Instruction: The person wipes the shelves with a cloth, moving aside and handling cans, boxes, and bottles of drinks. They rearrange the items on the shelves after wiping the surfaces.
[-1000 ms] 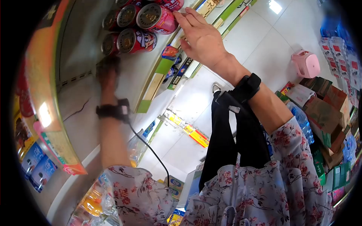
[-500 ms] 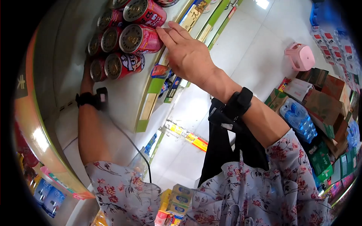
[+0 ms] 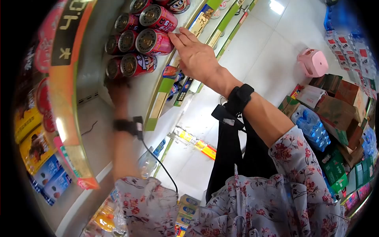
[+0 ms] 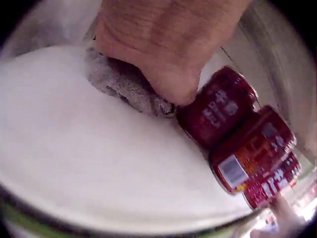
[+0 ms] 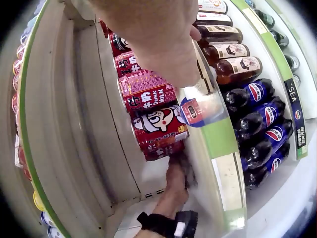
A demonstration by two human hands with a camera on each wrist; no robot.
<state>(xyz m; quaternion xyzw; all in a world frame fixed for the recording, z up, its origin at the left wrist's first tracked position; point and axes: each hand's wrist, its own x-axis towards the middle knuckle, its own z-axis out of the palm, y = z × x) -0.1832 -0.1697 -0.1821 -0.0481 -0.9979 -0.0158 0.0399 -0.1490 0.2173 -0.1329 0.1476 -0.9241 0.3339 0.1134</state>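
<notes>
Several red drink cans (image 3: 136,65) stand in rows on a white shelf (image 3: 136,98). My left hand (image 3: 117,93) is beside the nearest cans, toward the back of the shelf. It grips a grey cloth (image 4: 124,84) against the shelf surface, its fingers mostly hidden behind the hand in the left wrist view. The cloth lies right by the base of a red can (image 4: 218,106). My right hand (image 3: 197,59) is at the shelf's front edge, fingers extended, fingertips touching a pink-red can (image 3: 154,41).
A price-label rail (image 3: 156,98) runs along the shelf front. Dark cola bottles (image 5: 265,141) stand on the shelf below. To the left hangs an upper shelf edge (image 3: 65,79). A pink stool (image 3: 312,62) and cardboard boxes (image 3: 335,110) sit on the floor at right.
My left hand reached deeper behind the cans half a second ago and has now drawn back toward the near side with the cloth. My right fingertips stay at the front cans.
</notes>
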